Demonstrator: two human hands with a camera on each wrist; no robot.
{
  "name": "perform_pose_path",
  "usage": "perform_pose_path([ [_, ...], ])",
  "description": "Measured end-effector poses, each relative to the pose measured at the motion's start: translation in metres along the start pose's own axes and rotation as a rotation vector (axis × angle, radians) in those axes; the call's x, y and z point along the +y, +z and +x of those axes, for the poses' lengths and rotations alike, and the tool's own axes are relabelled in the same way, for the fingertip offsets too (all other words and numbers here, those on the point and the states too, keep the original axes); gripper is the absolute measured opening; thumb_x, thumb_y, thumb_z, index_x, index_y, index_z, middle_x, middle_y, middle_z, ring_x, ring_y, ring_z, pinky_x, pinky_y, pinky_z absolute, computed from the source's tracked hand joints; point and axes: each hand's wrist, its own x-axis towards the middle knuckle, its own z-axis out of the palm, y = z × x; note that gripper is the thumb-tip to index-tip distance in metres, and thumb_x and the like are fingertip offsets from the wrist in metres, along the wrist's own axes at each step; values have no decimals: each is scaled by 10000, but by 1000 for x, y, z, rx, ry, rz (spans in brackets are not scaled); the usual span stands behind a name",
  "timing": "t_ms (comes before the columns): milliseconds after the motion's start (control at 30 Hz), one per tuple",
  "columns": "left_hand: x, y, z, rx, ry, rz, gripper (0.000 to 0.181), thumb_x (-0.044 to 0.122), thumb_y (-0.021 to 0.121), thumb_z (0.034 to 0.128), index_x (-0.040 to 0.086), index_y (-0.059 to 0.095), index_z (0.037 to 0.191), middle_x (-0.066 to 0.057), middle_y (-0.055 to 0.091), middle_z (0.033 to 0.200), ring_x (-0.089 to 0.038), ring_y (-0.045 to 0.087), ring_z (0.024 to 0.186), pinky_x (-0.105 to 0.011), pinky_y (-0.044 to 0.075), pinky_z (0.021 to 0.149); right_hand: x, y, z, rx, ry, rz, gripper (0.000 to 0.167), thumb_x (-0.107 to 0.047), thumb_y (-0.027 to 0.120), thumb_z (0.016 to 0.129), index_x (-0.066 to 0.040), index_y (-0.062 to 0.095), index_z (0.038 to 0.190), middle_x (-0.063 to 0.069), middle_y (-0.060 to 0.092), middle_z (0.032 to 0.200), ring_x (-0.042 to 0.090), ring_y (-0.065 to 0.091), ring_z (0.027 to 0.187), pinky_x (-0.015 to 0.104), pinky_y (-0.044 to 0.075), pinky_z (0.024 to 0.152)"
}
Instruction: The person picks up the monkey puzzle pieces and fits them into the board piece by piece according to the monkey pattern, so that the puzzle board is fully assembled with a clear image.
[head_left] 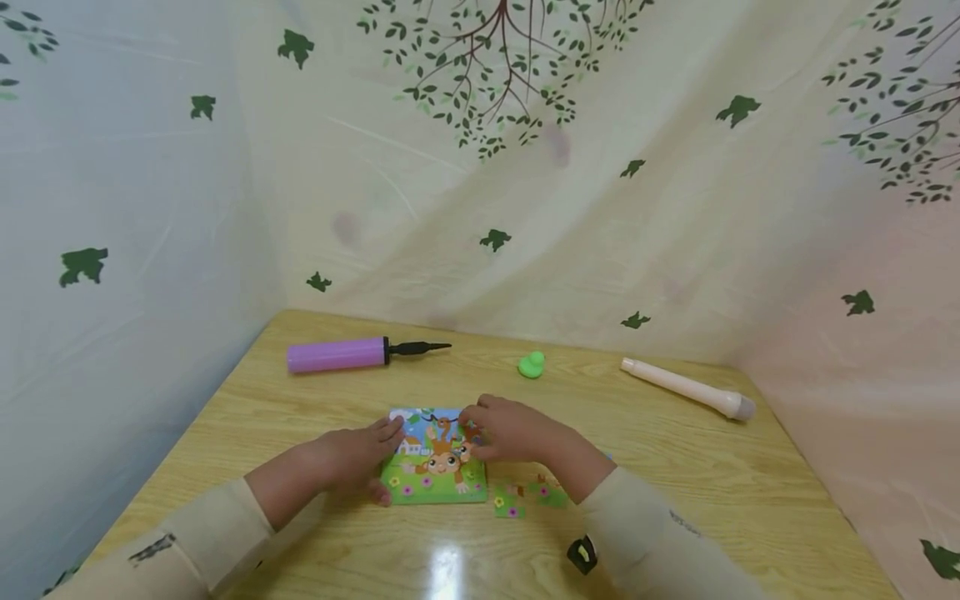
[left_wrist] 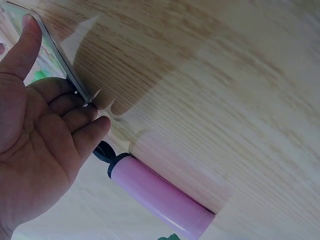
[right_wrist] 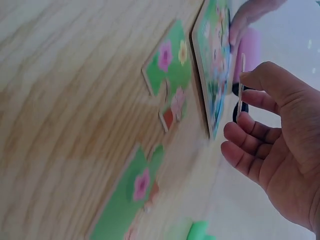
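The puzzle board (head_left: pixel 431 483), printed with monkeys and flowers, lies flat on the table. At its left edge rests the left hand (head_left: pixel 352 458), fingers at the upper corner and thumb lower down; the left wrist view shows the palm (left_wrist: pixel 45 135) beside the board's edge. Above the board's right part, the right hand (head_left: pixel 521 432) pinches a thin puzzle piece (right_wrist: pixel 241 85), seen edge-on in the right wrist view, between thumb and fingers. Loose green pieces with flowers, one (head_left: pixel 510 504) near the board and another (right_wrist: pixel 120 205), lie on the wood to its right.
Behind the board are a purple pump (head_left: pixel 337 355) with a black nozzle, a green toy duck (head_left: pixel 532 365) and a pale microphone-shaped toy (head_left: pixel 686 388). A small black object (head_left: pixel 582 554) sits near the right sleeve. A leaf-printed cloth (head_left: pixel 450 183) hangs behind the table.
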Motion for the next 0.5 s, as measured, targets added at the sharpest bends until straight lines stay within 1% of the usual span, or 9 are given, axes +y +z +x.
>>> perform_pose_path([
  [100, 0, 0, 0, 4, 7, 2, 952, 511, 696, 833, 26, 274, 1535, -150, 162, 1636, -345, 169, 1503, -535, 329, 1153, -8, 3, 8, -1, -41, -42, 377, -323, 623, 943, -212, 588, 1301, -1, 557, 1034, 82, 493, 791, 233, 467, 681],
  [233, 1, -1, 0, -3, 6, 4, 944, 510, 694, 841, 22, 278, 1534, -153, 167, 1635, -349, 171, 1502, -524, 320, 1163, -17, 8, 17, 5, -97, -87, 414, -334, 630, 940, -204, 580, 1330, -33, 551, 1028, 50, 510, 819, 186, 470, 687],
  [333, 0, -1, 1, -9, 1, 8, 944, 521, 690, 840, 31, 281, 1536, -147, 164, 1638, -346, 170, 1503, -515, 318, 1167, -21, 11, 23, 18, -132, -115, 381, -332, 634, 941, -204, 595, 1297, -50, 544, 1004, 40, 500, 808, 159, 456, 670],
  [500, -2, 0, 3, -5, 5, 22, 954, 537, 694, 829, 38, 290, 1535, -143, 170, 1638, -345, 181, 1501, -510, 338, 1157, -24, 15, 30, 16, -144, -165, 335, -350, 628, 951, -224, 612, 1260, -63, 523, 983, 53, 459, 794, 171, 422, 650],
])
